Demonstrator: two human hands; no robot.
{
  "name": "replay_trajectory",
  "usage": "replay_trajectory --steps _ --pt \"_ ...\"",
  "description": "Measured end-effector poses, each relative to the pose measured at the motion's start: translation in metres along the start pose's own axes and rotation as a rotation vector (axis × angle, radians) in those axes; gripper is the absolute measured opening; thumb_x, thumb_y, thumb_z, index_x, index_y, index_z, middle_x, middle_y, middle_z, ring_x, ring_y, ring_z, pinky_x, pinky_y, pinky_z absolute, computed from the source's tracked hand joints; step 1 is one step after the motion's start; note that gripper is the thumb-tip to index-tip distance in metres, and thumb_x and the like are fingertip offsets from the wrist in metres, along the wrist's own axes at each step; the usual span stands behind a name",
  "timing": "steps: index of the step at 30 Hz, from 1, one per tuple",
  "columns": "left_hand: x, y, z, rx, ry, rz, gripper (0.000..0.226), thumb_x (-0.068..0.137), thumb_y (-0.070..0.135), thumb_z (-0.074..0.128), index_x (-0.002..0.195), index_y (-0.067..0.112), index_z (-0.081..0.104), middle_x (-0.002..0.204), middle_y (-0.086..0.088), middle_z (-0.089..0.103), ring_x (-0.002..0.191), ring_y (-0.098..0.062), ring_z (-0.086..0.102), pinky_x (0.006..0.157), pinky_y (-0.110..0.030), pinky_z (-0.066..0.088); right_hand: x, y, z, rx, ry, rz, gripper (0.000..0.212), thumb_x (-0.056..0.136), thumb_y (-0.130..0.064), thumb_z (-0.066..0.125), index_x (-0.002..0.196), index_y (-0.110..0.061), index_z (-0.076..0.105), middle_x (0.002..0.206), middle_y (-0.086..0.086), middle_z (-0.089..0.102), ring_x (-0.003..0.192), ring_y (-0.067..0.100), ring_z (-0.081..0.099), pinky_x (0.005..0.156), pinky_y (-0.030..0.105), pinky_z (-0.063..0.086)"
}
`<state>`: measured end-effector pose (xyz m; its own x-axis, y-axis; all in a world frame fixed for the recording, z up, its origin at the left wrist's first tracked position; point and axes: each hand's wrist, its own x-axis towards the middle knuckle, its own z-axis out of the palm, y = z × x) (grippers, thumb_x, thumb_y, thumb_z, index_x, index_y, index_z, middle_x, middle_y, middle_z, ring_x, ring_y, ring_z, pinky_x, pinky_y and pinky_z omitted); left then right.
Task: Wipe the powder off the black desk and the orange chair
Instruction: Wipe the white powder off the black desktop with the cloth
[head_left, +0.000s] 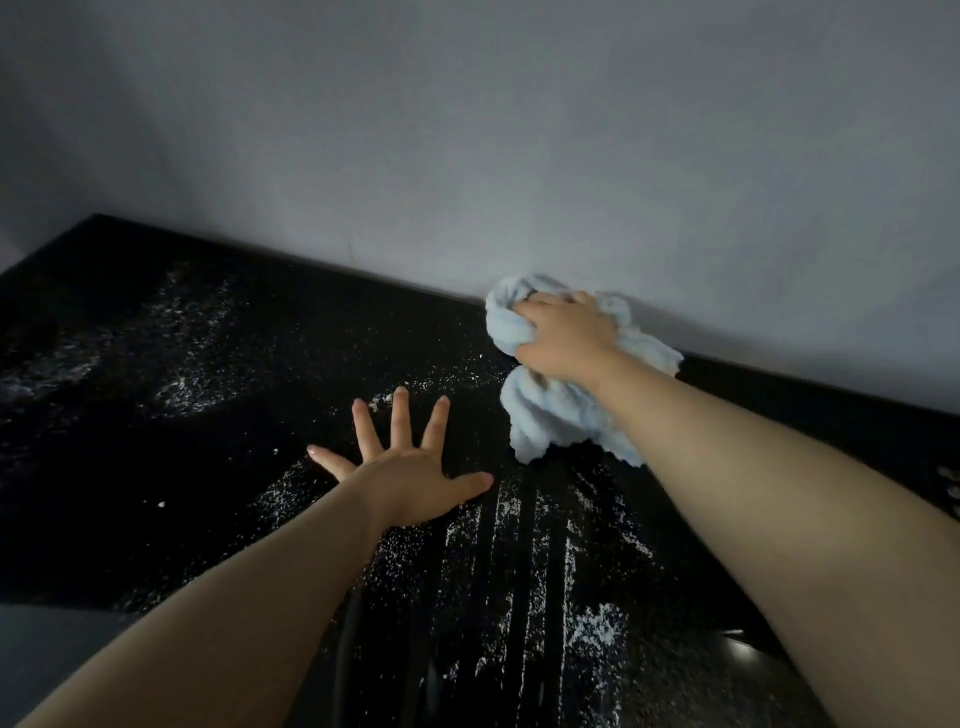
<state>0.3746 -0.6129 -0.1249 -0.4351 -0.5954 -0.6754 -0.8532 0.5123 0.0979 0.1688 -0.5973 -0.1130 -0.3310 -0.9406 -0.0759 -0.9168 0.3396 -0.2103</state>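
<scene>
left hand (410, 483): bare, slim fingers (400, 421), short nails | right hand (566, 338): bare | forearms: bare to frame edge

- Table (130, 322): black.
- Powder (519, 525): white, in speckles and streaks, thickest toward 6 o'clock.
- Cloth (550, 415): pale blue, fluffy ribbed.
- Wall (467, 130): plain grey.

Smooth, slightly glossy black desk (156, 322), fine white grainy powder (498, 525) streaked towards its near edge, fluffy pale blue terry cloth (550, 415), matt grey painted wall (519, 130)
</scene>
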Motion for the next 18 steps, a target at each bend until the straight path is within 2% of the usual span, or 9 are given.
replay_trajectory --steps 3,6,7,9,11,12,14,16,18 --pt "-0.001 0.000 0.000 -0.002 0.000 0.002 0.093 0.079 0.080 0.031 0.140 0.043 -0.028 0.145 0.002 -0.045 0.132 -0.039 -0.039 0.099 -0.076 -0.007 -0.031 0.011 -0.007 0.099 -0.092 -0.135 0.047 0.064 -0.032 0.047 0.105 -0.026 0.067 0.114 -0.002 0.066 0.113 0.025 0.054 0.091 0.031 0.039" --pt "-0.001 0.000 -0.001 0.008 -0.003 0.006 0.092 0.080 0.080 0.031 0.140 0.043 -0.029 0.145 0.001 -0.046 0.132 -0.039 -0.039 0.099 -0.076 -0.007 -0.079 0.021 -0.021 0.237 -0.316 -0.158 0.041 0.065 -0.027 0.061 0.105 -0.025 0.070 0.105 -0.004 0.070 0.100 0.015 0.061 0.086 0.027 0.046" --pt "-0.001 -0.001 -0.001 0.008 -0.005 0.007 0.092 0.080 0.080 0.030 0.140 0.043 -0.029 0.145 0.001 -0.046 0.132 -0.039 -0.039 0.099 -0.076 -0.007 -0.087 0.024 -0.030 0.308 -0.301 -0.149 0.042 0.064 -0.026 0.064 0.105 -0.028 0.068 0.102 -0.006 0.070 0.096 0.012 0.061 0.083 0.026 0.047" --pt "0.000 -0.001 -0.001 0.005 -0.008 0.012 0.093 0.079 0.081 0.029 0.139 0.043 -0.030 0.144 0.001 -0.046 0.132 -0.040 -0.039 0.099 -0.076 -0.006 -0.080 0.039 -0.048 0.446 -0.127 -0.070 0.047 0.068 -0.024 0.067 0.113 -0.031 0.058 0.103 -0.005 0.063 0.093 0.013 0.058 0.073 0.021 0.044" --pt "0.000 -0.001 0.000 0.008 0.000 0.013 0.093 0.078 0.082 0.029 0.140 0.043 -0.030 0.145 0.002 -0.046 0.133 -0.040 -0.039 0.099 -0.076 -0.006 -0.059 0.060 -0.051 0.457 -0.017 0.015 0.055 0.079 -0.010 0.067 0.129 -0.024 0.048 0.120 -0.001 0.053 0.108 0.016 0.050 0.080 0.016 0.040" --pt "0.000 0.000 0.000 0.008 0.004 0.012 0.093 0.078 0.082 0.029 0.140 0.043 -0.029 0.145 0.002 -0.046 0.133 -0.040 -0.039 0.099 -0.076 -0.006 -0.049 0.067 -0.045 0.365 -0.016 0.046 0.062 0.081 -0.011 0.067 0.137 -0.024 0.043 0.133 -0.001 0.046 0.120 0.017 0.042 0.093 0.020 0.036" --pt "0.000 0.000 0.000 0.010 0.009 0.010 0.093 0.078 0.082 0.029 0.140 0.043 -0.029 0.145 0.002 -0.045 0.133 -0.040 -0.038 0.099 -0.076 -0.006 -0.039 0.074 -0.020 0.092 -0.063 0.103 0.073 0.078 -0.025 0.068 0.142 -0.037 0.036 0.150 -0.007 0.025 0.136 0.022 0.021 0.111 0.046 0.022" --pt "0.000 0.000 0.000 0.013 0.009 0.010 0.093 0.078 0.082 0.029 0.140 0.043 -0.029 0.146 0.002 -0.045 0.134 -0.040 -0.037 0.099 -0.076 -0.006 -0.042 0.070 0.002 -0.006 -0.054 0.150 0.074 0.076 -0.033 0.066 0.141 -0.045 0.033 0.153 -0.013 0.016 0.139 0.025 0.014 0.109 0.060 0.021" --pt "-0.001 -0.001 0.000 0.012 0.007 0.012 0.093 0.078 0.082 0.029 0.140 0.043 -0.029 0.146 0.001 -0.044 0.134 -0.040 -0.037 0.099 -0.076 -0.006 -0.048 0.069 0.010 0.027 0.003 0.151 0.070 0.075 -0.038 0.062 0.140 -0.044 0.037 0.154 -0.010 0.023 0.139 0.028 0.021 0.108 0.057 0.025"
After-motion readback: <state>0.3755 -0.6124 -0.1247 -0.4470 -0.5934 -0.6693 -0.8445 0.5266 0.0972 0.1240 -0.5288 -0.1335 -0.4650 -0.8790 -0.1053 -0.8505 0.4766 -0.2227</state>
